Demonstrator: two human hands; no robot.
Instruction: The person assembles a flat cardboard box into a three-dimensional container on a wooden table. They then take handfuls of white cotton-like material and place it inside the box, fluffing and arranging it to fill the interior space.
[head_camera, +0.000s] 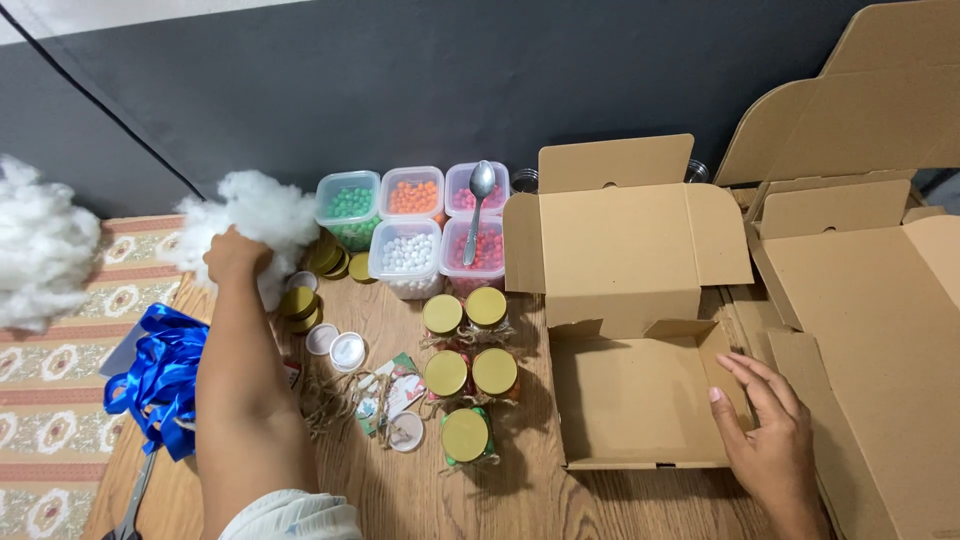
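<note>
Stuffing (255, 215) hides left hand (237, 256) fingertips, grip unclear | right hand (765, 425) spread flat on box (640, 400)

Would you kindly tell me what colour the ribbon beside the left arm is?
The ribbon is bright blue, seen clearly in the head view.

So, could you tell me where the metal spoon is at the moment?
In the head view, the spoon lies up centre across the pink-bead tubs, left of the open cardboard box.
</note>
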